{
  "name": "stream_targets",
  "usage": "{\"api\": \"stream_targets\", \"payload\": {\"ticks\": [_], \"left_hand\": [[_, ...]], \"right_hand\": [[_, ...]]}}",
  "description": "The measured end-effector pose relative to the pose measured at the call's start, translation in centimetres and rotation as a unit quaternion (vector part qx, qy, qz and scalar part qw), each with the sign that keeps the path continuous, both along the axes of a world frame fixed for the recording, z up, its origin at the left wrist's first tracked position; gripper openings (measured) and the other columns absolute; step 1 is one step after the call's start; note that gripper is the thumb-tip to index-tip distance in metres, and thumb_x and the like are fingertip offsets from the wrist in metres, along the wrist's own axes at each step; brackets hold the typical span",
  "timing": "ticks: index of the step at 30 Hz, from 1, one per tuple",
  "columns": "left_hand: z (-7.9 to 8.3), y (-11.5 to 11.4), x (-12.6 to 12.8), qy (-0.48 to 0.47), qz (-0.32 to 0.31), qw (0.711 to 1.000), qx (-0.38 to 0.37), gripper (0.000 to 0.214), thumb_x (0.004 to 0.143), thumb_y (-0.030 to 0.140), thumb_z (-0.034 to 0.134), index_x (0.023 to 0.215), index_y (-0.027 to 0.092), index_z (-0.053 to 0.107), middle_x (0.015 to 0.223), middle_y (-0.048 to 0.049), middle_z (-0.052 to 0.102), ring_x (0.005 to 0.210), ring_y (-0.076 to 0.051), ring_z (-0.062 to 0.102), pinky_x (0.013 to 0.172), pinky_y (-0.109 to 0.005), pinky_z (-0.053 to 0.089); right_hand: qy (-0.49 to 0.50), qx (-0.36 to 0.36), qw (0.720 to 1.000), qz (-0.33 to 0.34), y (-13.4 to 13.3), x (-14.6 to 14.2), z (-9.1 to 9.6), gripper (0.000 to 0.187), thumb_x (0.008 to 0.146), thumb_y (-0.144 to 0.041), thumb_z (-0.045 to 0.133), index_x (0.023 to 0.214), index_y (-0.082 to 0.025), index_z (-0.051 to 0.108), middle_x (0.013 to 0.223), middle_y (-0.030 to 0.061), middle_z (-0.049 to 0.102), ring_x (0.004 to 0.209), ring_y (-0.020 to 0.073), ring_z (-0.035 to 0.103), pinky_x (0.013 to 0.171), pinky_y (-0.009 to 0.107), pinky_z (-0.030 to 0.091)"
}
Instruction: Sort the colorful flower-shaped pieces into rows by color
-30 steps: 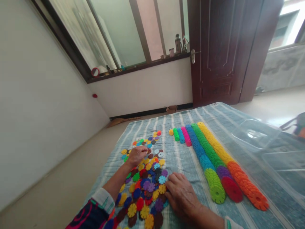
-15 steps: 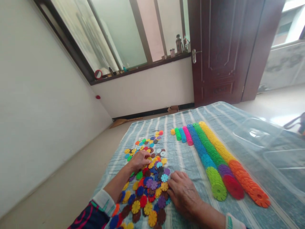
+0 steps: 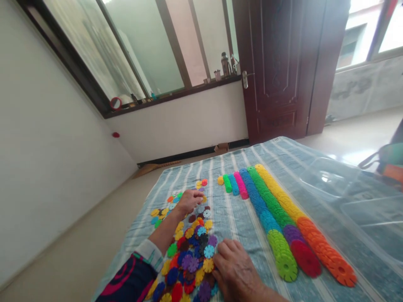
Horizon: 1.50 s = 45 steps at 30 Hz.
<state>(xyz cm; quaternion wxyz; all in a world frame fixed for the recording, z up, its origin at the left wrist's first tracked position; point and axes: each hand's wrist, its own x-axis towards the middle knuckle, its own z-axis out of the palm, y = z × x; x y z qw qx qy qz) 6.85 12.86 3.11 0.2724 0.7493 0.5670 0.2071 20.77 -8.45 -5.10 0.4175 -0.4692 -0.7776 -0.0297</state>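
A loose heap of colourful snowflake discs [image 3: 192, 239] lies on a blue striped cloth [image 3: 239, 218]. My left hand [image 3: 189, 200] reaches to the heap's far end, palm down with fingers curled over discs there; what it grips is hidden. My right hand [image 3: 235, 270] rests at the heap's near right edge, fingers bent and touching discs. To the right lie long stacked rows of discs [image 3: 277, 214]: yellow into orange, green into purple and red, blue into light green, plus short pink, blue and green stacks.
A clear plastic bin [image 3: 355, 201] stands at the right on the cloth. Beyond the cloth are bare floor, a white wall, a dark wooden door [image 3: 277, 67] and a window sill with small bottles [image 3: 224, 63].
My left hand has moved farther away, from the heap's middle to its far end. The right hand has slid slightly nearer to me. The camera has shifted a little.
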Motion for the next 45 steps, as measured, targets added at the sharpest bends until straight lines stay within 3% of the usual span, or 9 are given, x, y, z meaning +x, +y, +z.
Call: {"api": "stream_targets", "payload": {"ticks": [5,9,21,28,32,35,41,45], "left_hand": [[-2.2,3.0,5.2,-0.014,-0.008,0.997,0.075,0.025,0.070,0.014,0.057,0.088,0.013,0.075,0.062,0.0006,0.065,0.059,-0.012,0.058,0.058,-0.021,0.045],[-3.0,4.6,7.5,-0.003,-0.014,0.991,0.133,0.021,0.068,0.009,0.059,0.082,0.015,0.074,0.066,0.0014,0.066,0.065,-0.012,0.058,0.067,-0.022,0.046],[-3.3,5.8,9.3,0.047,-0.036,0.980,0.187,0.014,0.070,0.011,0.060,0.071,0.017,0.073,0.072,-0.0005,0.070,0.073,-0.015,0.062,0.074,-0.024,0.047],[-3.5,5.9,9.4,0.065,-0.024,0.978,0.195,0.020,0.070,0.011,0.060,0.082,0.018,0.076,0.083,-0.0031,0.072,0.079,-0.016,0.062,0.080,-0.026,0.048],[-3.2,5.7,8.9,0.067,-0.027,0.979,0.193,0.024,0.072,0.012,0.061,0.090,0.017,0.075,0.090,-0.0045,0.072,0.081,-0.017,0.062,0.082,-0.027,0.048],[-2.4,5.3,7.6,0.074,-0.033,0.980,0.184,0.020,0.072,0.014,0.060,0.086,0.018,0.075,0.085,-0.0033,0.071,0.082,-0.017,0.061,0.083,-0.027,0.047],[-0.2,2.9,2.2,0.100,-0.066,0.986,0.118,0.013,0.068,0.017,0.058,0.066,0.018,0.071,0.069,-0.0004,0.065,0.072,-0.015,0.059,0.072,-0.024,0.044],[1.2,0.0,-1.7,0.121,-0.094,0.987,0.041,0.009,0.060,0.019,0.059,0.058,0.019,0.067,0.055,0.0026,0.059,0.060,-0.014,0.054,0.061,-0.023,0.039]], "right_hand": [[0.010,0.039,0.999,-0.018,0.4,-0.2,-0.6,0.024,0.078,-0.034,0.072,0.073,-0.021,0.052,0.075,0.0014,0.058,0.074,0.0205,0.052,0.066,0.034,0.040],[0.015,0.069,0.997,-0.032,0.8,-0.4,-1.1,0.029,0.076,-0.036,0.075,0.071,-0.022,0.051,0.072,0.0002,0.056,0.071,0.0199,0.051,0.064,0.034,0.039],[0.019,0.113,0.992,-0.042,1.1,-0.3,-1.0,0.032,0.073,-0.039,0.078,0.070,-0.022,0.051,0.070,-0.0007,0.054,0.069,0.0191,0.049,0.060,0.032,0.038],[-0.022,0.079,0.996,-0.030,1.4,-0.4,-1.8,0.029,0.078,-0.043,0.072,0.072,-0.022,0.052,0.072,0.0015,0.055,0.071,0.0202,0.050,0.061,0.033,0.039],[-0.016,0.062,0.998,-0.028,1.2,-0.4,-1.6,0.028,0.078,-0.042,0.072,0.072,-0.022,0.053,0.073,0.0014,0.056,0.072,0.0205,0.052,0.063,0.033,0.041],[0.003,0.046,0.999,-0.029,0.7,-0.3,-1.0,0.026,0.080,-0.038,0.071,0.072,-0.022,0.053,0.074,0.0011,0.057,0.073,0.0203,0.052,0.066,0.034,0.041],[0.003,-0.032,0.999,0.005,-0.5,0.2,0.3,0.014,0.081,-0.026,0.069,0.076,-0.021,0.057,0.079,0.0027,0.060,0.078,0.0221,0.053,0.070,0.035,0.040],[0.015,-0.033,0.999,0.007,-0.8,0.3,0.5,0.012,0.082,-0.021,0.068,0.076,-0.021,0.057,0.079,0.0022,0.060,0.078,0.0212,0.052,0.070,0.034,0.039]]}}
